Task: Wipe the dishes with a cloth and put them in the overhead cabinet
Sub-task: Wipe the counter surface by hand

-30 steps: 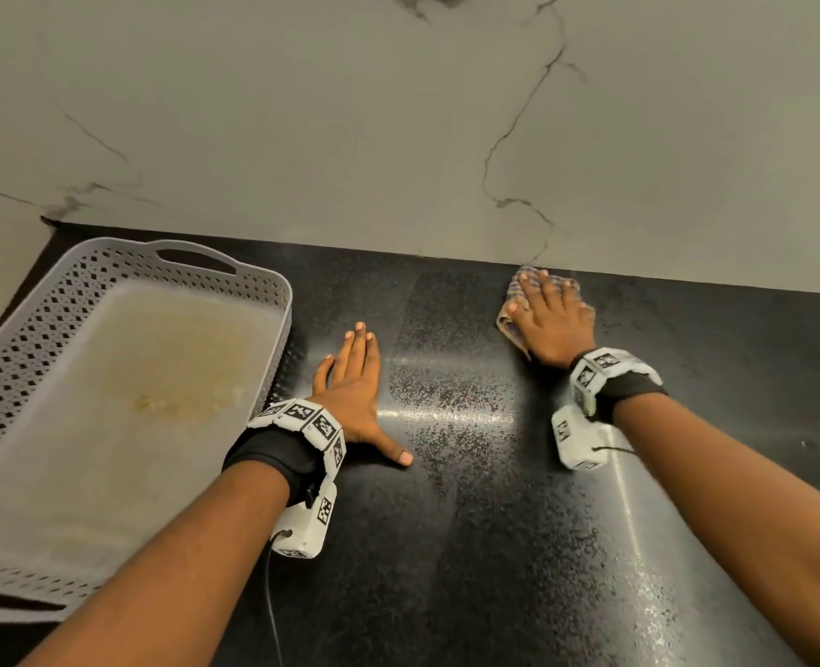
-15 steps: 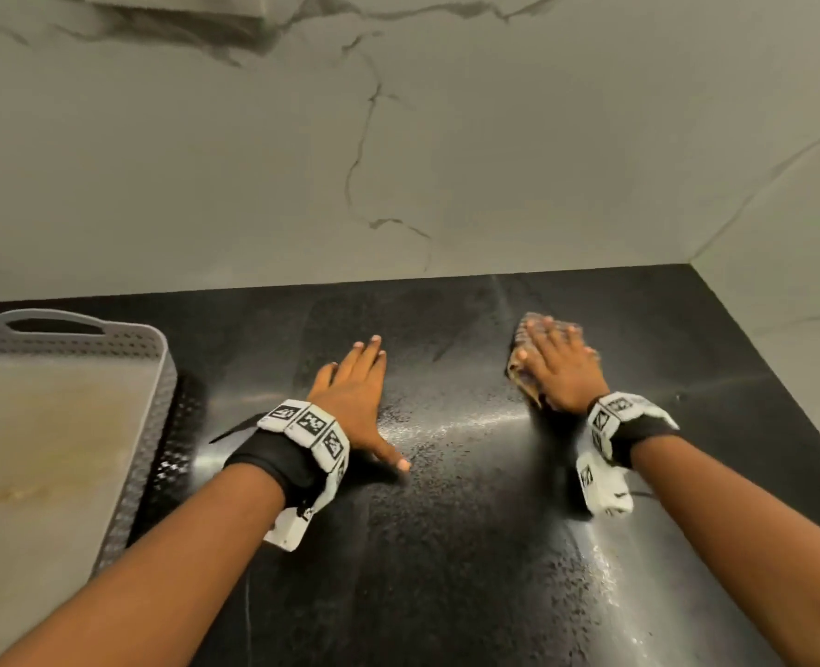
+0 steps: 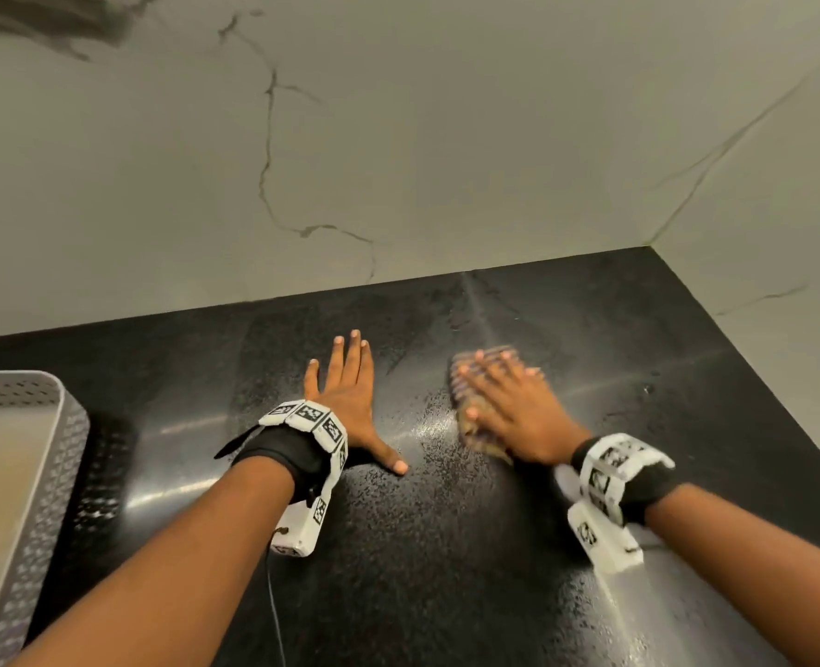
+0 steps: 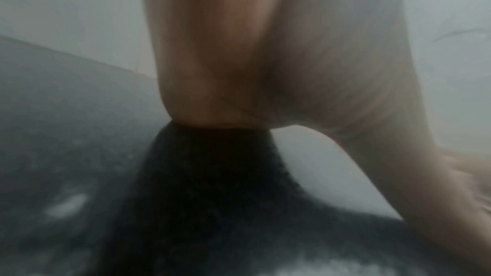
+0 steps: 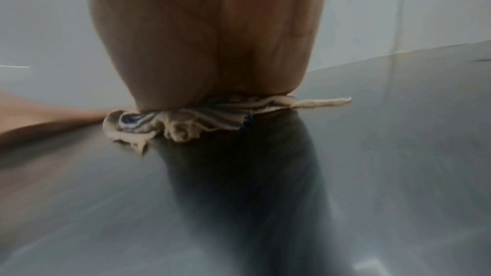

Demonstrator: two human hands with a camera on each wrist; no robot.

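Cloth (image 3: 478,377) shifted nearer under flat, outspread right hand (image 3: 514,411); left hand (image 3: 350,402) flat.

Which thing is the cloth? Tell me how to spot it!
Find the shiny black counter under the pale marble wall. The right hand presses flat on the cloth there. It is the only crumpled, beige thing with blue stripes; the left hand beside it lies on bare counter.

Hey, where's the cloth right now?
In the head view the cloth lies on the black counter right of centre, pressed flat under the right hand, with the left hand flat on the counter beside it.
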